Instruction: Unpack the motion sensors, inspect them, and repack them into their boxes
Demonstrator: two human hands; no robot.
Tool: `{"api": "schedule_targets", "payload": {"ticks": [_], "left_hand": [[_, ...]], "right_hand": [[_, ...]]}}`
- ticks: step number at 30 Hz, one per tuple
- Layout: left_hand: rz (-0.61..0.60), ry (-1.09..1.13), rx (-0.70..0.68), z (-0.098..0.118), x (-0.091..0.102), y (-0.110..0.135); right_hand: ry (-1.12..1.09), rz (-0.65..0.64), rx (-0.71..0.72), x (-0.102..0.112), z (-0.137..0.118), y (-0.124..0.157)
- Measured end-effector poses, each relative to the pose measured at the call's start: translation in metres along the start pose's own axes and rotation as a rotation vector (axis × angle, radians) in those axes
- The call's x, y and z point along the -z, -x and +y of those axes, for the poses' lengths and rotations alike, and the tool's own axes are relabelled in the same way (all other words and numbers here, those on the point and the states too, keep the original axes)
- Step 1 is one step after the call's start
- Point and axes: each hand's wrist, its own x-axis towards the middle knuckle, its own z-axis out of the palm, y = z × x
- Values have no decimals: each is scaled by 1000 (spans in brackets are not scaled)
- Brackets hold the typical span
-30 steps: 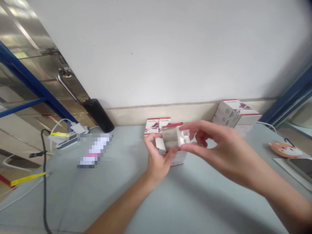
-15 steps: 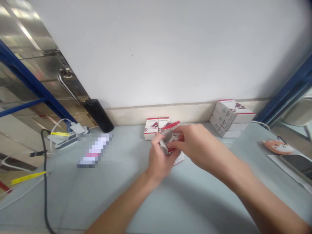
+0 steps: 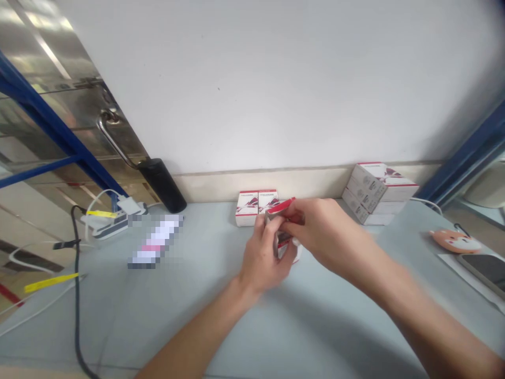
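A small white and red carton [image 3: 281, 210] is held low over the pale table [image 3: 165, 316], its red flap standing up at the top. My left hand [image 3: 264, 258] wraps around the carton from the near side. My right hand [image 3: 321, 229] comes in from the right, fingers pinched on the carton's red flap. Most of the carton is hidden behind my fingers. Whatever is inside it cannot be seen.
Two matching cartons [image 3: 256, 205] stand by the wall behind my hands, and a stack of the same cartons [image 3: 376, 192] sits at the back right. A power strip with cables [image 3: 106, 221] lies at the left. A phone [image 3: 487, 268] and an orange animal-shaped item [image 3: 455, 241] lie at the right.
A white plastic piece that my right hand held beside the carton's grey insert a second ago is out of sight now. Both hands have dropped lower and closed around the carton.
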Motion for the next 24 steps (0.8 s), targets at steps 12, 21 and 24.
{"api": "schedule_targets", "payload": {"ticks": [12,21,24], "left_hand": [[-26,-32,-18,11,11,-10],[-70,-21,-45,6,14,-15],[-87,-18,-34,7,14,-14]], "right_hand": [[138,221,39,7,13,1],[611,432,365,-29,50,1],[552,581,480,-34,59,-7]]}}
